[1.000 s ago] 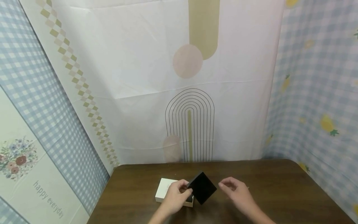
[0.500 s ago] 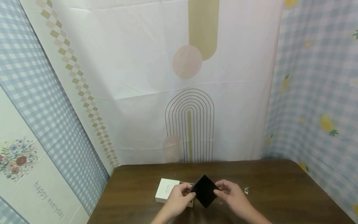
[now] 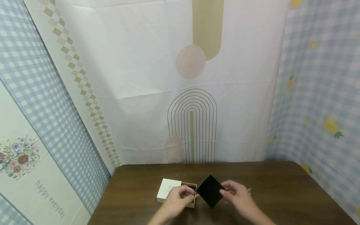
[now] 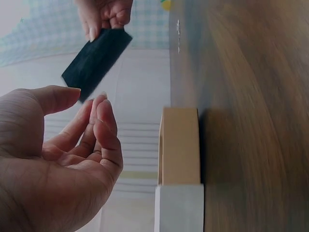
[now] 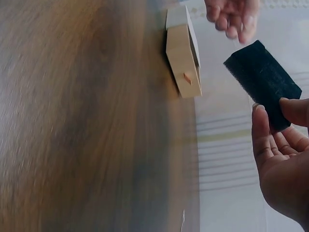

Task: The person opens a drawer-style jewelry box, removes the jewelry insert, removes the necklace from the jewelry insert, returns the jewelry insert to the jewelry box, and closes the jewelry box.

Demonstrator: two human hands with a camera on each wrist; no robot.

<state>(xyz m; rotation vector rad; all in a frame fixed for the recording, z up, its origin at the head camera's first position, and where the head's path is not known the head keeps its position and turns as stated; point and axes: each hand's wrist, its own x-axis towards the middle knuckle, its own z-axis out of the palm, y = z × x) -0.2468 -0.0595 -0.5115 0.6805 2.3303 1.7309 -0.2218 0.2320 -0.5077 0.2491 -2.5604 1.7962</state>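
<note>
A black square foam pad (image 3: 210,192) is held up over the table by my right hand (image 3: 238,195), its thumb and fingers pinching one corner. In the right wrist view the pad (image 5: 263,79) looks thick, with a rough edge. My left hand (image 3: 178,198) is just left of the pad and holds nothing; the left wrist view shows its thumb and loosely bent fingers apart. Behind that hand lies a small box with a white sleeve (image 3: 166,190) and a tan drawer (image 3: 192,205) pulled partly out to the right. The drawer's dark inside is partly hidden by the hand.
A small shiny silver piece (image 3: 249,191) lies on the brown wooden table (image 3: 281,190), beyond my right hand. Behind the table hangs a white patterned cloth (image 3: 140,125). Checked cloths (image 3: 315,93) hang on both sides.
My left hand held the pad one second ago. My right hand came in and gripped its right corner; the left hand has since let go, and the pad has moved slightly right.
</note>
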